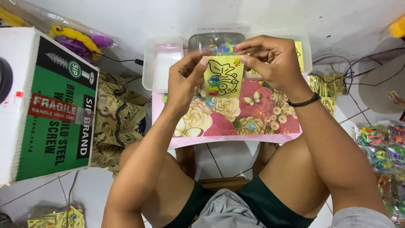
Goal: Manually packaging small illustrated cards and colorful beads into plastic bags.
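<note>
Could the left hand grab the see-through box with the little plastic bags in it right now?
Probably not right away. The left hand is busy pinching the yellow picture card together with the right hand. The clear box sits close beside it with nothing in between, so once it lets go the way looks free.

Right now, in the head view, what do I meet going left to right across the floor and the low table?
Cardboard box → patterned cloth → clear tray → left hand → yellow card → right hand → stack of yellow cards → packets of colourful pieces.
</note>
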